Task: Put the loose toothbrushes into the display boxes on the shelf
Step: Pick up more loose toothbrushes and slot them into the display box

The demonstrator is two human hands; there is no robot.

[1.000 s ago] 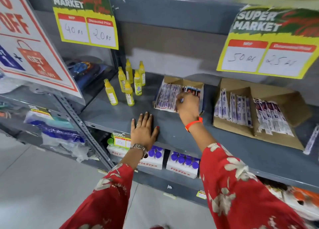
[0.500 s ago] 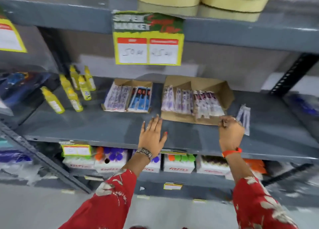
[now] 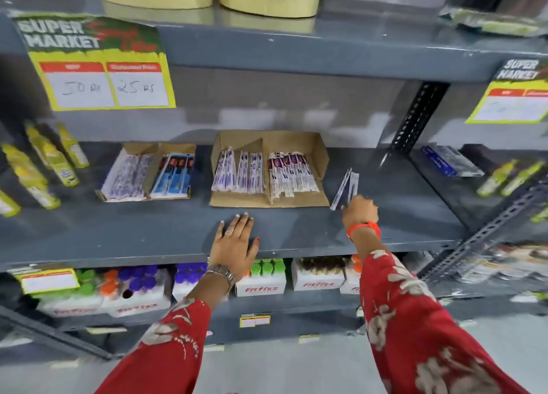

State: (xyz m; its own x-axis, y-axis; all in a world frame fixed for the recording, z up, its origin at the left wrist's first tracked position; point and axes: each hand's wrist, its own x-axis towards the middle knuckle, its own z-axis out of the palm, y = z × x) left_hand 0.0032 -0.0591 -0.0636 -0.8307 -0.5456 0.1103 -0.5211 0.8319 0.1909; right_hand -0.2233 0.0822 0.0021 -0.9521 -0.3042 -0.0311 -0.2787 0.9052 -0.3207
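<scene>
Two cardboard display boxes sit on the grey shelf (image 3: 400,221). The small box (image 3: 139,150) at the left holds white-purple and blue packed toothbrushes. The wide box (image 3: 321,156) in the middle holds two groups of white-purple packs. Just right of it lie loose packed toothbrushes (image 3: 347,186). My right hand (image 3: 360,211) is at their near end with its fingers curled on them. My left hand (image 3: 235,241) rests flat on the shelf's front edge, fingers spread, holding nothing.
Yellow bottles (image 3: 44,162) stand at the shelf's left end, more (image 3: 510,177) beyond the perforated upright (image 3: 415,117). A blue packet (image 3: 450,160) lies on the right bay. Price signs (image 3: 100,67) hang from the shelf above. Boxes of capped tubes (image 3: 261,278) fill the shelf below.
My right hand left the small box, travelled right past the wide box and now closes on the loose packs. The view swung right with it. My left hand stayed flat on the shelf.
</scene>
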